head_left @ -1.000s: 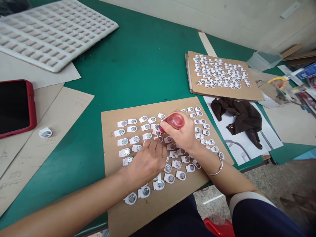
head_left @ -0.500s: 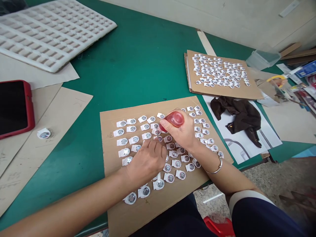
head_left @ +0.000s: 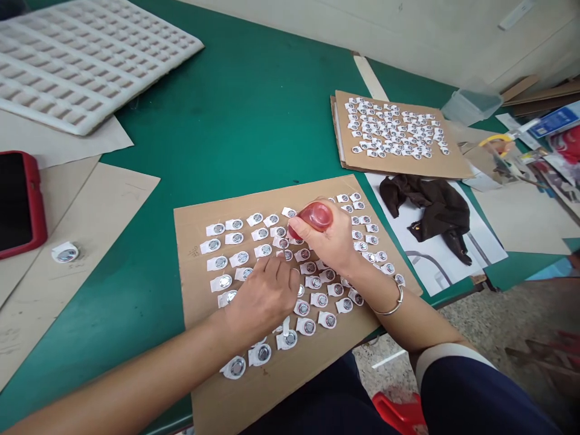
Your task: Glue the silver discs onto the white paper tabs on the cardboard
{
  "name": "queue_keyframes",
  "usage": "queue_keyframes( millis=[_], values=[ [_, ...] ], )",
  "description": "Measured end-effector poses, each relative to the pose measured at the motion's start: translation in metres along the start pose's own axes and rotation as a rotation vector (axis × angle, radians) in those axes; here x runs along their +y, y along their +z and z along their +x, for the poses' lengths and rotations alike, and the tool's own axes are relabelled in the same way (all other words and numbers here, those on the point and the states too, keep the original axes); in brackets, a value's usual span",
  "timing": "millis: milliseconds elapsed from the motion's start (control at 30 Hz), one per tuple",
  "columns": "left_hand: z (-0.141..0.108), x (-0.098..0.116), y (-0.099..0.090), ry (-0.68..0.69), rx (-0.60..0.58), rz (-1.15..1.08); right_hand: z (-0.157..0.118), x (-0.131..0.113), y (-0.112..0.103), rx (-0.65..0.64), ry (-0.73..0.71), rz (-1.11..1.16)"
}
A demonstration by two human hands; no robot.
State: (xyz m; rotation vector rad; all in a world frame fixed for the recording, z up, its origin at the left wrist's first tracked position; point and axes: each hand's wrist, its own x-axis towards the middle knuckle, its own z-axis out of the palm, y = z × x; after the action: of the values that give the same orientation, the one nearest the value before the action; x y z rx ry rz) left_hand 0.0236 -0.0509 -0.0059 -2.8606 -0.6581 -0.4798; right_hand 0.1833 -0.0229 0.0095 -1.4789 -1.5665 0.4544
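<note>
My right hand (head_left: 333, 241) is wrapped round a small red translucent squeeze bottle (head_left: 317, 216), tilted with its rounded end up and its lower end near the board. Close beside it, my left hand (head_left: 267, 293) is closed, fingertips down by the bottle's lower end; what they pinch is hidden. A narrow white strip (head_left: 286, 326) shows just below that hand, and I cannot tell whether it is held. Under both hands lies a cardboard sheet (head_left: 235, 399) with rows of white paper tabs, each bearing a round silvery disc (head_left: 235, 367). The hands cover some of the tabs.
Another cardboard sheet (head_left: 362, 162) with similar tabs lies at the back right, near a brown cloth (head_left: 441, 211) and a clear plastic box (head_left: 473, 104). Yellow-handled scissors (head_left: 496, 140) lie farther right. On the left are a white grid tray (head_left: 86, 124) and a red-cased phone (head_left: 38, 202).
The whole view has shifted slightly, so things sit a little farther left. Both hands keep nearly the same place over the board, and the bottle stays in my right hand.
</note>
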Motion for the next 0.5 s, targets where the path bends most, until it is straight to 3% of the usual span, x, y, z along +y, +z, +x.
queue_keyframes(
  millis=[500],
  values=[
    [-0.002,-0.0006,-0.0002,0.003,-0.01,-0.006,-0.0024,-0.0021,-0.003,-0.011,0.003,-0.027]
  ],
)
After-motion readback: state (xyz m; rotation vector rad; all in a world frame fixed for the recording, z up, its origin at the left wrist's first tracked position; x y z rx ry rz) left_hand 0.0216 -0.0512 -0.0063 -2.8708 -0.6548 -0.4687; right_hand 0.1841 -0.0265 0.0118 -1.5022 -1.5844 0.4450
